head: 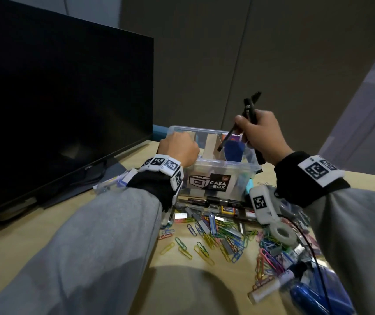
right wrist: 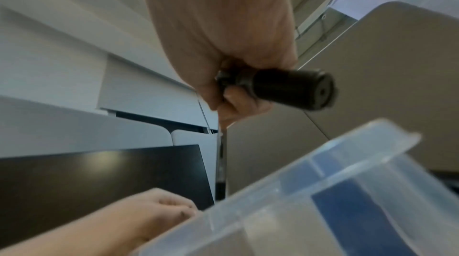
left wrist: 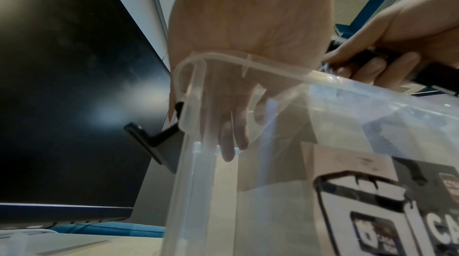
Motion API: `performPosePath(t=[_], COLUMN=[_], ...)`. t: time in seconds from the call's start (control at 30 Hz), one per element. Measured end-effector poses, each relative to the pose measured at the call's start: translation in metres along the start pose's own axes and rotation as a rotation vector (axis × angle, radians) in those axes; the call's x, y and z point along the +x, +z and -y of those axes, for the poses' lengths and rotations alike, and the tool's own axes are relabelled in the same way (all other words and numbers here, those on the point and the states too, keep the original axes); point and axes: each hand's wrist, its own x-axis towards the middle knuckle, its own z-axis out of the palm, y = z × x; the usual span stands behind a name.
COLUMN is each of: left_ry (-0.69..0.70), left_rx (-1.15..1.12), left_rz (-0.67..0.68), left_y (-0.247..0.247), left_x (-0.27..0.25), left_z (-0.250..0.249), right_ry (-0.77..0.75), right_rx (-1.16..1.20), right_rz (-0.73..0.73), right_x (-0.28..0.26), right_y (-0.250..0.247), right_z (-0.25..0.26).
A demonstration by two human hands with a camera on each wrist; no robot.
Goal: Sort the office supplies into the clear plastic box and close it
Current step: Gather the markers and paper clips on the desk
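right hand (head: 261, 135) clamping black pens (head: 249, 113), long axes tilting down-left into clear plastic box (head: 213, 165) directly below | left hand (head: 178, 150) hooking fingers over box's left rim

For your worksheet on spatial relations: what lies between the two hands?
In the head view, a cardboard divider inside the box stands between left hand and right hand.
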Motion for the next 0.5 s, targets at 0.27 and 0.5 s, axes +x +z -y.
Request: performPosePath(t=[0.27, 0.5], left_ry=[0.016, 0.013], left_rx=[0.006, -0.006], left_rz=[0.004, 0.011], left_y=[-0.01, -0.011], left_x=[-0.008, -0.011], left_z=[-0.005, -0.006], right_ry=[0.158, 0.289], right_rx=[-0.376, -0.061], right_rz=[0.282, 0.273], right_x=[0.016, 0.025], right_y=[0.032, 0.036], right_z=[0.002, 0.008])
